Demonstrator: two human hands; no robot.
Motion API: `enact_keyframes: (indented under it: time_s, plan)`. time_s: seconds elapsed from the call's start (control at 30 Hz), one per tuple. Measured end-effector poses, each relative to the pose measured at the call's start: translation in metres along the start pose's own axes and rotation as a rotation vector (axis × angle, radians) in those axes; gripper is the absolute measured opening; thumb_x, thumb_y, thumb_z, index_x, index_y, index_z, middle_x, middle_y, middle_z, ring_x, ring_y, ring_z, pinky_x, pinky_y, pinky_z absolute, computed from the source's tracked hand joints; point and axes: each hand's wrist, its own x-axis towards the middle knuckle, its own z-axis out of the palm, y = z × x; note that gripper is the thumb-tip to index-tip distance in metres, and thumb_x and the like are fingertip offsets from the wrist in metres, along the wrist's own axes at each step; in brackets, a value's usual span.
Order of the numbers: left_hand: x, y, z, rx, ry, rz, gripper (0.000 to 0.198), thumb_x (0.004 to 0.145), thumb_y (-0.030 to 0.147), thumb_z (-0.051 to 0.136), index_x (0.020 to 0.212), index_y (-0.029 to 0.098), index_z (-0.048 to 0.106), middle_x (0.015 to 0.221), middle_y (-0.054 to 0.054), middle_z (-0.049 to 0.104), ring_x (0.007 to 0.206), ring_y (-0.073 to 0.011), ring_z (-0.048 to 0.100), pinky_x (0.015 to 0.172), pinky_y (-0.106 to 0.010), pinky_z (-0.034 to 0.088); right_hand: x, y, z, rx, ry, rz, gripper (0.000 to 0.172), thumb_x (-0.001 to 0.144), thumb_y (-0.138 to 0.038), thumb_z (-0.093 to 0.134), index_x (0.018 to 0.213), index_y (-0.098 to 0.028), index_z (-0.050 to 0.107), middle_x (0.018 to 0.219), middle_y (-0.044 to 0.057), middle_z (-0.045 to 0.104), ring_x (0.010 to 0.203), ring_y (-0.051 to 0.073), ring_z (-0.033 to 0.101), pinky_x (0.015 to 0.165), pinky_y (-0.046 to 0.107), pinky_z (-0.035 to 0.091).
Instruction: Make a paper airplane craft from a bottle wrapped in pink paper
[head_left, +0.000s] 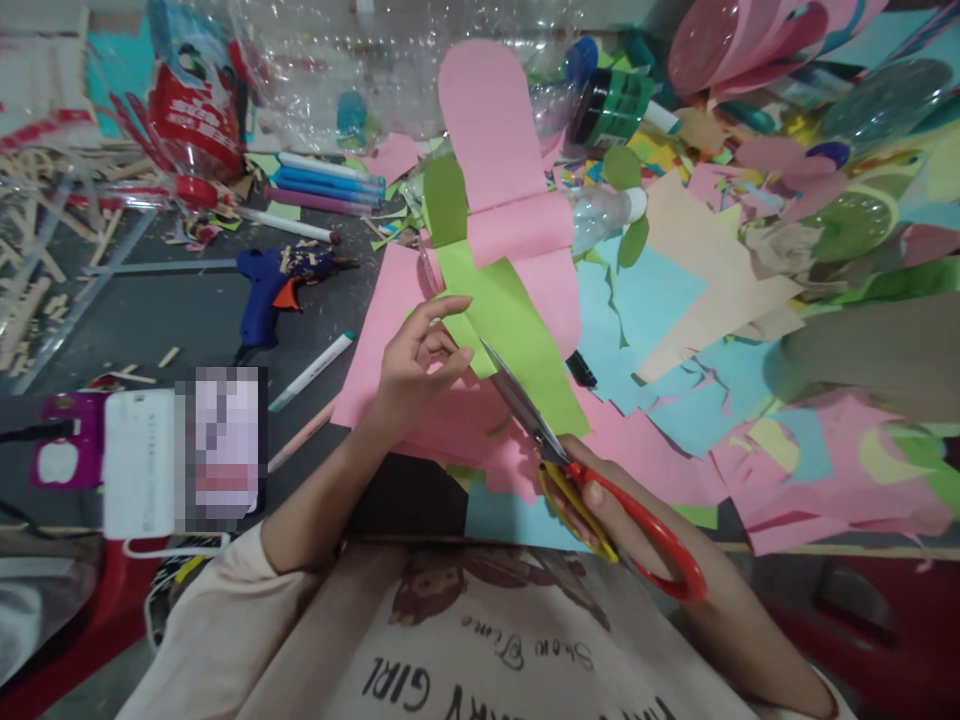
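My right hand (611,500) grips red and yellow scissors (649,530), whose blades point up and left into a light green paper sheet (517,320). The sheet lies slanted over pink paper. My left hand (424,350) pinches a narrow green strip at the sheet's left edge, beside the blade tips. Just beyond the sheet are a rolled piece of pink paper (521,228), a rounded pink strip (491,120) and a dark green piece (446,200).
A blue glue gun (266,285), several markers (322,185) and a phone (225,440) lie at the left. Plastic bottles (199,120) stand behind. Blue paper (637,310), a beige cutout (697,260) and many scraps cover the right side.
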Motion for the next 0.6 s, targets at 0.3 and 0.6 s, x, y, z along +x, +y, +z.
enact_keyframes:
  time_s: [0.3,0.6]
  plan:
    - [-0.0025,-0.0012,-0.0013,0.009,-0.042,-0.024,0.045,0.075,0.030,0.070,0.118,0.021,0.059,0.069,0.004,0.060,0.053,-0.0095,0.058,0.055,-0.022,0.050,0.0023,0.0009,0.0039,0.050,-0.024,0.017,0.049,0.090,-0.073,0.038,0.088,-0.025,0.042,0.060,-0.006,0.044,0.047,0.011,0.037,0.049,0.029,0.034]
    - [-0.0016,-0.0010,-0.0032,-0.002,-0.011,-0.002,0.044,0.072,0.025,0.072,0.115,0.022,0.063,0.087,0.001,0.065,0.053,-0.0062,0.056,0.052,-0.019,0.050,0.0058,0.0034,0.0071,0.028,0.008,0.038,0.054,0.087,-0.076,0.039,0.100,-0.024,0.045,0.059,-0.007,0.043,0.044,0.009,0.035,0.044,0.027,0.031]
